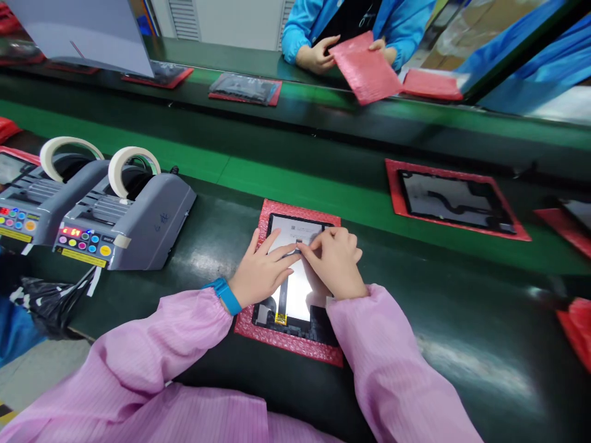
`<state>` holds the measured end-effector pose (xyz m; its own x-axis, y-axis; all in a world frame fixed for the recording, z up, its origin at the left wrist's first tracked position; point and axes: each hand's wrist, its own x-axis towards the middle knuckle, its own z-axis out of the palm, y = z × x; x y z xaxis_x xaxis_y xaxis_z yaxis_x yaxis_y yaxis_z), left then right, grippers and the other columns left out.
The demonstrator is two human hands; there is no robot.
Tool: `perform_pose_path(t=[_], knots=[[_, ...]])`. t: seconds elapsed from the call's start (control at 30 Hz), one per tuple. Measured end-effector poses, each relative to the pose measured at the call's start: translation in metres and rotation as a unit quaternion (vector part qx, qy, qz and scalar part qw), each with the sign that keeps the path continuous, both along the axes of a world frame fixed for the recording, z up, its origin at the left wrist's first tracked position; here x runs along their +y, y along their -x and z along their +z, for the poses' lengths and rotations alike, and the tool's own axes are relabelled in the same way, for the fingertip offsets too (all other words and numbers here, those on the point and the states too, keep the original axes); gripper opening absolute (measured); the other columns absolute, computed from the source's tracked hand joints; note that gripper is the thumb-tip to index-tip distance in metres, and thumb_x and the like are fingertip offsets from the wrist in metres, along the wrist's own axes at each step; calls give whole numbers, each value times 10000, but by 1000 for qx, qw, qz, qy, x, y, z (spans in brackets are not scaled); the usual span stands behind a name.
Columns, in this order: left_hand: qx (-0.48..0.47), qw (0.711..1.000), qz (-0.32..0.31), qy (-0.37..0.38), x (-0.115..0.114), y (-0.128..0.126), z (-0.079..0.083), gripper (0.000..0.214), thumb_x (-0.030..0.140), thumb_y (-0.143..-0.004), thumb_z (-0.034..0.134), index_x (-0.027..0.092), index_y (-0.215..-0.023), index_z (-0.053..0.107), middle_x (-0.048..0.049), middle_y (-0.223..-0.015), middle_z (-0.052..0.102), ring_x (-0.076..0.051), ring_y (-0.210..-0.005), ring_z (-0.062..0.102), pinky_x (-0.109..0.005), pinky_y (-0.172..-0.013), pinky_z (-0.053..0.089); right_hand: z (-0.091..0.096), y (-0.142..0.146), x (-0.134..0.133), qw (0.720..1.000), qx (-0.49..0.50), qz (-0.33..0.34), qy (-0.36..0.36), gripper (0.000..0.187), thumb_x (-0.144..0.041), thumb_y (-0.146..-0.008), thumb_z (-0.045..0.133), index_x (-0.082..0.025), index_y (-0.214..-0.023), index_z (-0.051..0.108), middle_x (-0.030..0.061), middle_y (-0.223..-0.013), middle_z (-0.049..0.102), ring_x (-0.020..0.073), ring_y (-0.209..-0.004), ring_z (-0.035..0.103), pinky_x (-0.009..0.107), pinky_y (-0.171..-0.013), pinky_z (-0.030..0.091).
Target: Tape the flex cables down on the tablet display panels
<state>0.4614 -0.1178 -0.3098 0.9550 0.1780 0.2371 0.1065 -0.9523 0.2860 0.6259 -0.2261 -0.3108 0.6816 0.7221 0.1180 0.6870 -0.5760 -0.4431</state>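
Note:
A tablet screen panel (299, 289) lies back side up on a red bubble-wrap bag (295, 347) in front of me. A dark flex cable with a yellow end (281, 319) runs along the panel. My left hand (265, 271), with a blue band at the wrist, rests on the panel with fingers spread. My right hand (336, 261) is closed in a pinch, thumb and forefinger at the upper middle of the panel, close to the left fingertips. What lies between those pinched fingertips is too small to make out.
Two grey tape dispensers (133, 221) with white tape rolls stand at the left. Across the green belt (235, 169), a co-worker in blue holds a red bubble-wrap bag (367, 67). Another panel (457, 200) lies on red wrap at the right; a bagged panel (244, 88) lies beyond the belt.

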Motion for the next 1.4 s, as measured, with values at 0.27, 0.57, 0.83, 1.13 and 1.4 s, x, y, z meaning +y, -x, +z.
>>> perform_pose_path(t=[0.27, 0.57, 0.83, 1.13, 1.4], knots=[[-2, 1000, 8, 3, -5, -17, -1, 383, 333, -999, 431, 243, -1354, 543, -62, -1204, 658, -331, -1334, 427, -595, -1167, 193, -6, -146, -56, 974, -181, -128, 47, 306, -350, -898, 506, -177, -1106, 648, 206, -1137, 589, 321, -976, 520, 463, -779, 343], [-28, 999, 16, 30, -3, -18, -7, 349, 296, -978, 468, 252, -1306, 579, -53, -1179, 656, -326, -1312, 429, -596, -1160, 223, 15, -226, -55, 959, -224, 14, 171, 223, -124, -866, 518, -88, -950, 722, 172, -794, 676, 145, -593, 536, 378, -636, 247], [-127, 937, -135, 295, 3, -11, 0, 341, 163, -957, 382, 176, -1170, 649, -114, -1087, 663, -218, -1120, 599, -407, -1013, 498, 65, -169, -26, 955, -288, -4, 67, 372, -317, -908, 514, -180, -1193, 709, 169, -986, 743, 236, -752, 651, 337, -581, 260], [-118, 695, -123, 699, -6, -14, -18, 844, 461, -691, 831, 264, -1421, 458, -141, -1448, 504, -296, -1317, 514, -481, -1098, 436, 61, 19, -40, 964, -155, 204, -67, 356, -307, -956, 508, -319, -1282, 651, 18, -1226, 697, 254, -1076, 676, 375, -905, 492], [-232, 565, 87, 787, 10, -15, -5, 405, 446, -788, 724, 138, -1025, 611, -74, -945, 701, -218, -839, 709, -415, -782, 611, 70, -9, 1, 972, -16, 223, -79, 420, -439, -949, 507, -268, -1327, 576, 75, -1343, 619, 260, -1236, 571, 481, -1052, 439]])
